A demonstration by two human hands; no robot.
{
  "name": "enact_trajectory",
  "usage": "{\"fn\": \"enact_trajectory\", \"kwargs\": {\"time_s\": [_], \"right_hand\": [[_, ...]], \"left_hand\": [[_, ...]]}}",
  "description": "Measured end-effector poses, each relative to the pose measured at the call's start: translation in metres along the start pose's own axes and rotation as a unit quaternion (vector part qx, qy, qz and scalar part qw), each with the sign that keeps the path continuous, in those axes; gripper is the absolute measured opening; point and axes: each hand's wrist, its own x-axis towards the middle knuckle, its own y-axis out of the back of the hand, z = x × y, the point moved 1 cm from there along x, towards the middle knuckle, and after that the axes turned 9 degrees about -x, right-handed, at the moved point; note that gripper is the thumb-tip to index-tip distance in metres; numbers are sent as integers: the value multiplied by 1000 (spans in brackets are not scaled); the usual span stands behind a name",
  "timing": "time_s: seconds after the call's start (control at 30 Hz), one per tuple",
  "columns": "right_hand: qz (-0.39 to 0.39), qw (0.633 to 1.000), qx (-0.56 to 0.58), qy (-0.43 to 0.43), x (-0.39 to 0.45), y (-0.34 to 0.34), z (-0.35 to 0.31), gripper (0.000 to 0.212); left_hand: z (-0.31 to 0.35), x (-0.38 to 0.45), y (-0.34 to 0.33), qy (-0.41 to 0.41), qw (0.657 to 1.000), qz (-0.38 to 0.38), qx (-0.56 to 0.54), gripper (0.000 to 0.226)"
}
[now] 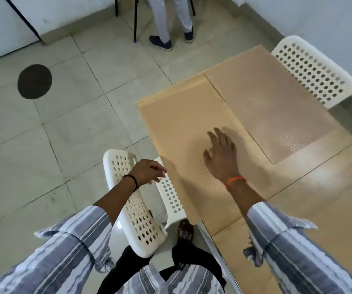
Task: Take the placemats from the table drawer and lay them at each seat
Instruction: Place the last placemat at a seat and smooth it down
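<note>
Two tan placemats lie on the light wooden table (330,187). The near placemat (181,128) lies at the table's left end, its near edge overhanging the table rim above a white chair. The far placemat (272,107) lies beside it toward the other white chair. My right hand (220,154) rests flat on the near placemat with fingers spread. My left hand (148,171) hovers at that placemat's left edge, above the chair, fingers loosely curled, holding nothing that I can see. No drawer is in view.
A white perforated chair (137,219) stands right in front of me at the table's left end. A second white chair (313,68) stands at the far side. A person's legs (171,22) stand on the tiled floor beyond, near a dark round floor mark (34,81).
</note>
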Motion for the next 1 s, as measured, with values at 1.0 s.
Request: {"fn": "enact_trajectory", "kwargs": {"time_s": [1.0], "right_hand": [[-106, 881, 89, -452, -36, -42, -66, 91]], "left_hand": [[124, 149, 24, -306, 722, -114, 610, 79]]}}
